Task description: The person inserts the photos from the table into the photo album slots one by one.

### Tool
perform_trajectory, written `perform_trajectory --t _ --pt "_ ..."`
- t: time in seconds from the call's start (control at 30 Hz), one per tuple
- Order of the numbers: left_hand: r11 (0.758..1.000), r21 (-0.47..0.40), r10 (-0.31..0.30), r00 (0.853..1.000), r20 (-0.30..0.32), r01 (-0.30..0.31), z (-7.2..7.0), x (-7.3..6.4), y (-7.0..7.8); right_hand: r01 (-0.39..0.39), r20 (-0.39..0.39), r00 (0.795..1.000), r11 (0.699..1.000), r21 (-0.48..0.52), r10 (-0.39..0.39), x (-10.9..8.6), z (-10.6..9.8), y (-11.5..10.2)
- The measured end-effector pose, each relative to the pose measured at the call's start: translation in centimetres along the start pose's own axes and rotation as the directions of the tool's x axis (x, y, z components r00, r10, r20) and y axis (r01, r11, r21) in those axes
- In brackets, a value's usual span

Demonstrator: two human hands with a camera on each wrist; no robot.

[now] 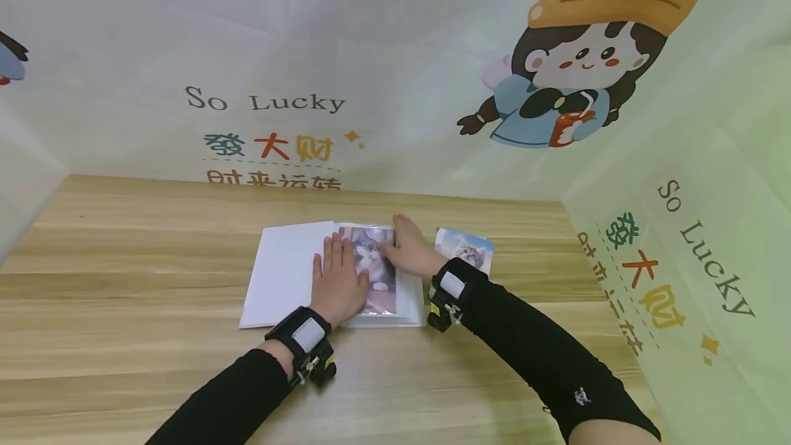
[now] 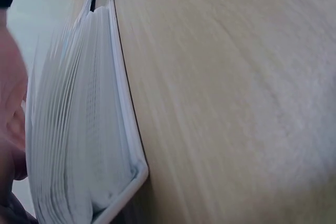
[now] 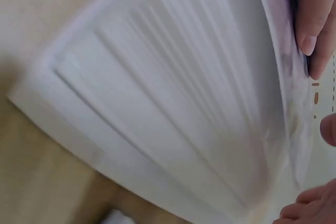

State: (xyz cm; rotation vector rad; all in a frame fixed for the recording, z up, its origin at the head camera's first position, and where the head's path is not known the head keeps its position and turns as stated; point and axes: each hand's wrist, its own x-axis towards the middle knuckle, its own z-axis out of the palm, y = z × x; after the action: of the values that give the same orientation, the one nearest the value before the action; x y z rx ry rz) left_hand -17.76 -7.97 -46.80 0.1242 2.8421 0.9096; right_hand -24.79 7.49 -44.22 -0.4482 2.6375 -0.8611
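A white photo album [image 1: 281, 280] lies open on the wooden table, its thick stack of pages [image 3: 173, 72] fanned at the edge in the right wrist view. On the top page a sleeve holds a cat photo [image 1: 383, 266] with a purple-pink lower part. My left hand [image 1: 338, 283] lies flat across the album's middle, fingers straight, thumb over the photo's left side. At the upper right edge of that page is my right hand [image 1: 417, 253], its fingers extended and its thumb reaching over the photo.
Just right of the album, a loose cat picture [image 1: 469, 246] with a blue background lies partly behind my right wrist. A printed cloth wall [image 1: 402, 115] rises along the table's back, and another printed side [image 1: 698, 280] stands at the right.
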Motion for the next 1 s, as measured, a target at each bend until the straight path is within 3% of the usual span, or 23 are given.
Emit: perform_trajectory --t 0.1,0.4,0.7,0.83,1.0 --pt "1.000 -0.010 0.000 1.000 0.001 0.000 -0.1 0.1 0.0 -0.027 -0.021 0.999 0.997 0.077 0.028 -1.3 0.2 0.6" --pt "1.000 -0.013 0.000 1.000 0.000 0.000 -0.3 0.1 0.2 -0.016 -0.006 1.000 0.987 0.161 0.017 -4.9 1.8 1.0" --pt "0.999 -0.034 0.001 1.000 -0.005 -0.002 -0.3 0.1 -0.1 -0.017 -0.065 0.997 0.970 0.241 0.034 -6.4 2.7 0.0" --pt "0.998 -0.062 0.005 1.000 -0.008 -0.005 -0.6 0.1 -0.1 0.013 -0.086 0.996 0.921 0.389 0.022 -6.7 2.7 -1.0" --pt "0.990 -0.143 -0.004 1.000 0.004 0.005 -1.1 0.1 -0.2 0.064 -0.086 0.996 0.777 0.627 -0.013 -6.7 2.9 -2.5"
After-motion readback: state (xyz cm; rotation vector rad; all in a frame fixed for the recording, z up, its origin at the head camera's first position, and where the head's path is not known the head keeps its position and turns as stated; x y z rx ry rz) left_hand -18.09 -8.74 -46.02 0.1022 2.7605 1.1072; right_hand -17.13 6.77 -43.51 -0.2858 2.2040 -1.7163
